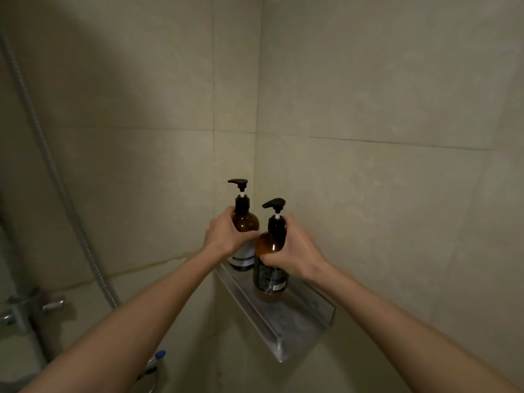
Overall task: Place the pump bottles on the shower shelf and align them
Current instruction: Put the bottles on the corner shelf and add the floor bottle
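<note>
Your left hand [226, 232] curls its fingers round the back pump bottle [247, 222]. Your right hand [296, 252] hugs the front pump bottle [269, 275], at its 5 o'clock.

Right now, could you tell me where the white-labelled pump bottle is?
In the head view the white-labelled pump bottle is at the corner end of the shelf, gripped by the left hand, just left of the dark-labelled bottle.

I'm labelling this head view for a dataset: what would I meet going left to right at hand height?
In order: flexible metal shower hose, left hand, amber pump bottle with white label, amber pump bottle with dark label, right hand.
</note>
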